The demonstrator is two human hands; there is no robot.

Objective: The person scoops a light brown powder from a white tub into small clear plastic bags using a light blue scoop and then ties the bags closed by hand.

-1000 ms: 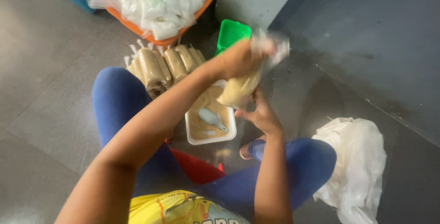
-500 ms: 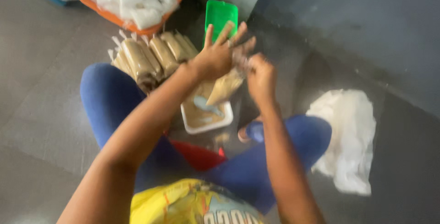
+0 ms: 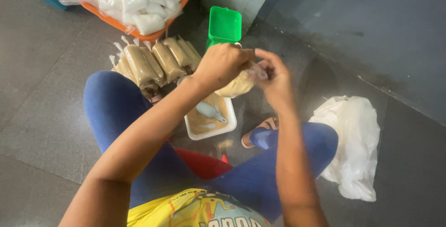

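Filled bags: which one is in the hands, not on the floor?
The tan bag held up over the white tub, gripped by the left hand and right hand. The other tan bags lie in a row on the floor.

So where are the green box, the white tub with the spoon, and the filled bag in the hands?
green box (image 3: 225,24), head view, on its open lid.
white tub (image 3: 232,124), head view, on its right rim.
filled bag (image 3: 238,85), head view, on its bulging lower part.
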